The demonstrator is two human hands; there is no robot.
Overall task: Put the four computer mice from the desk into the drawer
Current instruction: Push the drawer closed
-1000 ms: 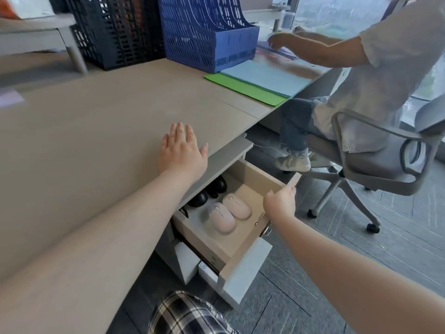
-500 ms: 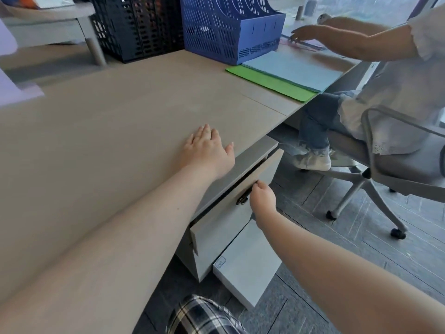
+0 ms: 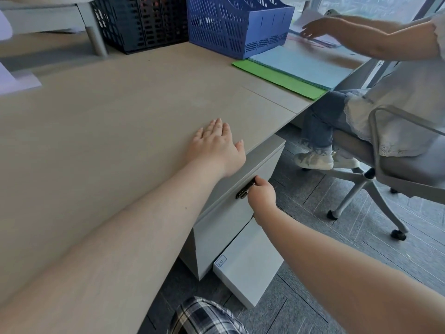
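Note:
The grey drawer point(image 3: 228, 220) under the desk's front edge is pushed fully in, and no computer mouse is visible anywhere. My right hand point(image 3: 262, 196) is at the drawer front with its fingers closed around the dark metal handle point(image 3: 245, 190). My left hand point(image 3: 216, 148) lies flat on the beige desk point(image 3: 108, 131), fingers spread, close to the edge just above the drawer.
A lower drawer front point(image 3: 248, 263) stands out below. A blue file rack point(image 3: 238, 25) and a dark crate point(image 3: 142, 22) stand at the back, green and blue folders point(image 3: 289, 68) to the right. A seated person point(image 3: 385, 80) on a wheeled chair point(image 3: 395, 169) is close right.
One second ago the drawer stood open with two pink and two black mice inside. My right hand pushed it shut and now holds the handle. My left hand stayed on the desk.

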